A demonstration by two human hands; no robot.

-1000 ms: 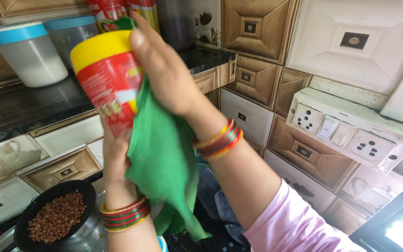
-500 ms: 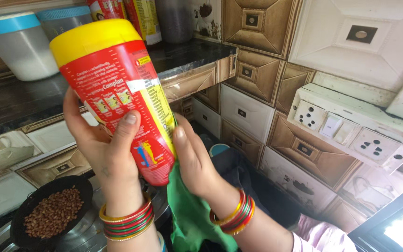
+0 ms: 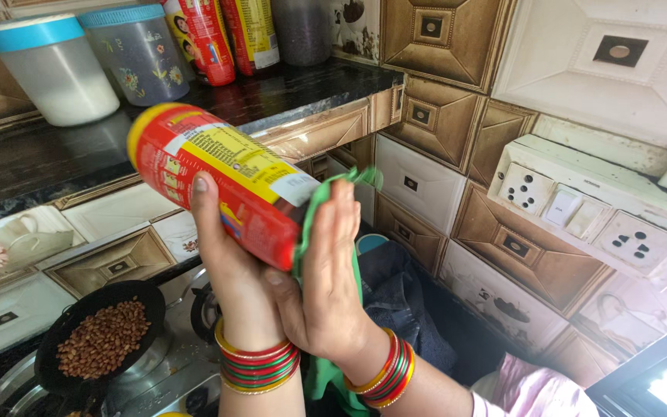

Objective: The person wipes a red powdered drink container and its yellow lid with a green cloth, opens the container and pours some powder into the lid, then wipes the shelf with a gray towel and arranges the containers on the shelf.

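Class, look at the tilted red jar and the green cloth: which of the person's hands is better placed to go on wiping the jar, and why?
Probably the right hand: its palm presses the green cloth against the red jar's base, while the left hand grips the jar's body and steadies it.

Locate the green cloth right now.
Head view, centre: the green cloth is pressed by the right hand against the red jar's base.

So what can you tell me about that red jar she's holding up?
The red jar is a tall cylinder, plastic by its look, with a yellow lid and a yellow printed label. It is held tilted, almost on its side, lid end up and to the left, over the stove area. The left hand grips it from beneath, while the right hand presses a green cloth flat against its base.
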